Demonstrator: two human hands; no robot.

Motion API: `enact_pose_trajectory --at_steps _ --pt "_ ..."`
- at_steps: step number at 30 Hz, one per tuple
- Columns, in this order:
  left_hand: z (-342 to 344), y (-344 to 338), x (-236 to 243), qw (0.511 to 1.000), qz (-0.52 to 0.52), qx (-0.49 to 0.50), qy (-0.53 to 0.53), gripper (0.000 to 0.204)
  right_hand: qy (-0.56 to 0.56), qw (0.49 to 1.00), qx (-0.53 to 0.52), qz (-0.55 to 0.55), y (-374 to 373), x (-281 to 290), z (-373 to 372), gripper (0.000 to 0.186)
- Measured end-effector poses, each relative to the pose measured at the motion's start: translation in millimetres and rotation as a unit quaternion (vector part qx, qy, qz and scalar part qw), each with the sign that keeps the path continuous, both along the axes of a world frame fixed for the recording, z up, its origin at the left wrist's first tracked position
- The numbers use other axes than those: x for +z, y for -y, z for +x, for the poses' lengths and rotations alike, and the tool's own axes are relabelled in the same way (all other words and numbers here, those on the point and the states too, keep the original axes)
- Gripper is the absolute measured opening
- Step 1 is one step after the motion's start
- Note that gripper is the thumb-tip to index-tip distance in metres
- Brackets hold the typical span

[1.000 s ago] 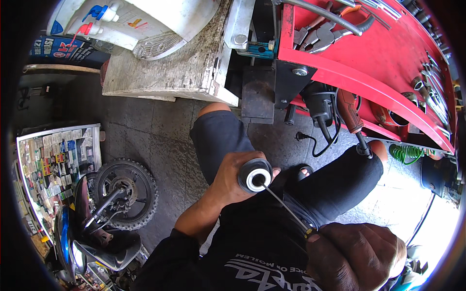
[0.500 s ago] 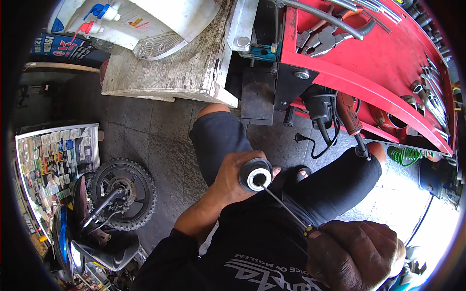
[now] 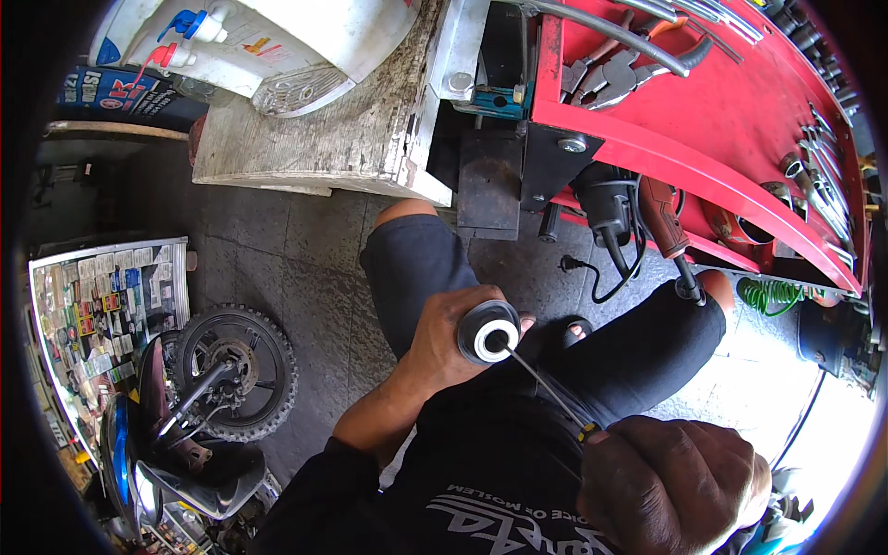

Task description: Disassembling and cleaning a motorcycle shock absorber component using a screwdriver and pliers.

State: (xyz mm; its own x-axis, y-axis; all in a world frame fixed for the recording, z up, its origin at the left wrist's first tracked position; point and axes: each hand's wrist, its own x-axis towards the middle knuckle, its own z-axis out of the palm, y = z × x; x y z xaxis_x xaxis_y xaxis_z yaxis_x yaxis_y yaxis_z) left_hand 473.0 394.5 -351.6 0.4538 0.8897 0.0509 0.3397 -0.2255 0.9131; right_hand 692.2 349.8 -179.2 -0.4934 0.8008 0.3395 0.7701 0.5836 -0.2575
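Observation:
In front of my lap, my left hand (image 3: 435, 340) is closed round a black cylindrical part with a pale ring-shaped end (image 3: 483, 343). That end faces up and has a dark round hole in its middle. At the lower right my right hand (image 3: 680, 481) grips a screwdriver (image 3: 552, 391), its handle mostly hidden in the fingers. A thin metal shaft slants up and left from the fist, and its tip reaches the hole. How deep it goes in cannot be seen.
Ahead stands a worn wooden table (image 3: 305, 153) with a white dispenser (image 3: 305, 55). A red tool tray (image 3: 666, 120) with pliers (image 3: 610, 79) and wrenches is at the right, a corded power tool (image 3: 661, 217) below it. A motorcycle wheel (image 3: 234, 370) is at the left.
Very little differs. My right hand and the screwdriver have shifted slightly up and left, while my left hand and the black part stay almost where they were.

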Motion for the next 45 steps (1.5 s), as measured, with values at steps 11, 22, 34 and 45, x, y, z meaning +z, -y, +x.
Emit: enact_pose_trajectory --at_steps 11,22,34,45 --pt "1 3 -4 0.999 0.011 0.025 0.024 0.026 -0.005 0.999 -0.005 0.048 2 -21 2 0.026" --pt "-2 2 -9 1.000 0.012 0.003 0.009 0.031 -0.116 0.985 0.068 -0.112 0 -11 10 0.035" --pt "0 2 -6 1.000 0.005 0.003 0.006 0.027 -0.077 0.994 0.003 -0.075 5 -28 7 0.027" --pt "-1 3 -10 0.999 -0.008 -0.013 0.042 0.028 -0.126 0.988 -0.004 -0.093 -4 -16 7 0.026"
